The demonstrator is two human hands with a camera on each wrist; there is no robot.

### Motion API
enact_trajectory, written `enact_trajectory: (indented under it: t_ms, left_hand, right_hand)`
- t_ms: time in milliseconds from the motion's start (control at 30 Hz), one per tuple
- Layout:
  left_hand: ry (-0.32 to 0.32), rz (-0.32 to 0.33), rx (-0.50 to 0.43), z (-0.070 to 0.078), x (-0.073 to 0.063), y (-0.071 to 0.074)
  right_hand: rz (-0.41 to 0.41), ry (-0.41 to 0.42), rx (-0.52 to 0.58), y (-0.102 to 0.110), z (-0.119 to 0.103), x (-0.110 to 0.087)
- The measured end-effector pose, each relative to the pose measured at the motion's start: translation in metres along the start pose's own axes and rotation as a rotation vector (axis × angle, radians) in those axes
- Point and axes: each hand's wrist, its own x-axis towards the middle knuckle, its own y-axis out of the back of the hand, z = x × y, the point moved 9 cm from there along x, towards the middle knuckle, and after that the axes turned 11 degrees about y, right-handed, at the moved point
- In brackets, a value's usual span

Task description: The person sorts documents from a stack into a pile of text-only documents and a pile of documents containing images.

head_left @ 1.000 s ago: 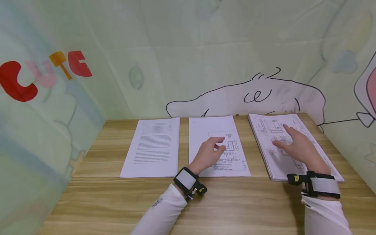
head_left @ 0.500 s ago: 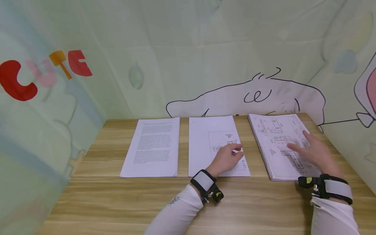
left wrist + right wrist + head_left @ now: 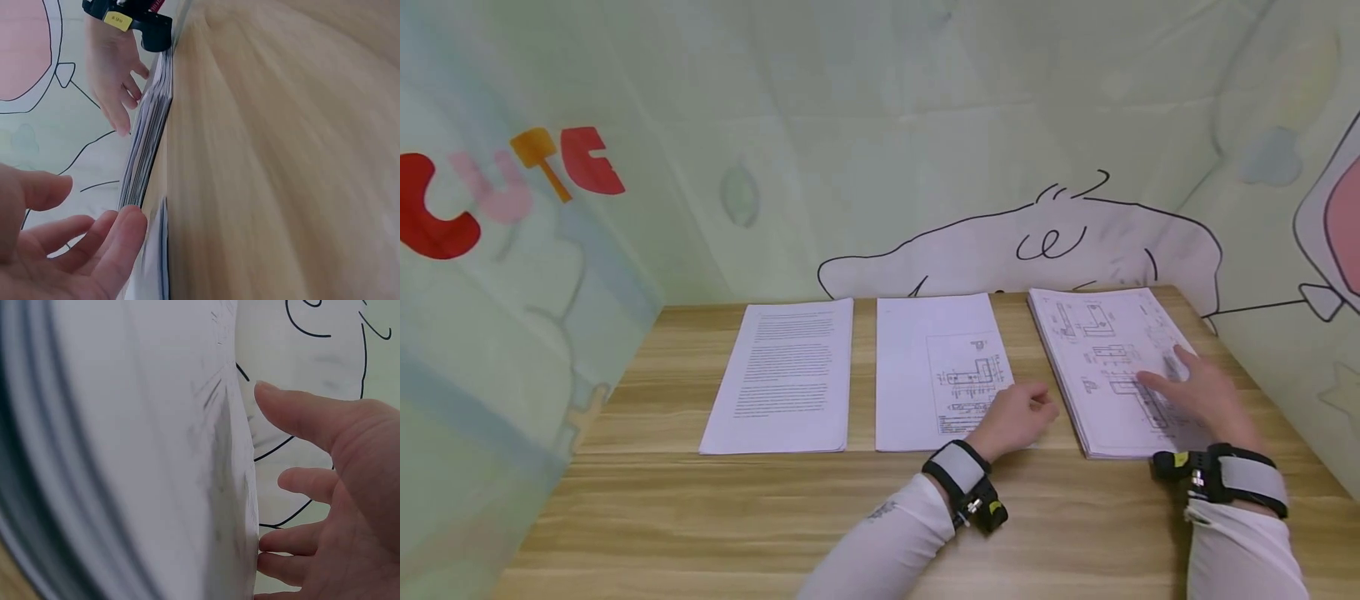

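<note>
In the head view, my left hand [image 3: 1015,417] is over the lower right edge of the middle stack of paper [image 3: 917,358], beside the gap to the right stack. Its fingers are loosely bent and hold nothing; in the left wrist view the thumb [image 3: 47,189] is apart from the fingers. My right hand [image 3: 1206,400] is at the right part of the thick paper stack [image 3: 1086,367], whose top sheet carries technical drawings. In the right wrist view the thumb [image 3: 300,415] stands off the paper, while the lower fingertips lie at the sheet's surface, seemingly touching it.
A stack of text pages [image 3: 782,375] lies on the left of the wooden table [image 3: 700,517]. Behind the table hangs a printed cloth [image 3: 880,150] with cartoon outlines and coloured letters. Each wrist wears a strap [image 3: 958,468] with a small camera.
My left hand has moved right and slightly down, from over the middle sheet's drawing to that stack's right edge. My right hand has shifted right across its stack. The paper stacks stay put.
</note>
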Motion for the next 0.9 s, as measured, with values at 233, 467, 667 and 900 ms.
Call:
enact_trajectory:
  t_ms: [233,467,667,900]
  left_hand:
    - [0.116,-0.050,-0.179,-0.005,0.008,-0.023]
    - [0.287,-0.126,-0.449,-0.012,0.011,-0.036]
    - [0.337,-0.128,-0.544,-0.014,0.012,-0.037]
    - [0.373,-0.117,-0.560,-0.015,0.012,-0.040]
  right_hand:
    - [0.000,-0.033,-0.002,0.000,0.006,0.000]
    - [-0.022,-0.043,-0.030,-0.004,0.006,0.000]
    - [-0.064,-0.007,-0.090,-0.005,-0.003,-0.001]
    - [-0.150,0.006,-0.150,-0.011,-0.002,0.000]
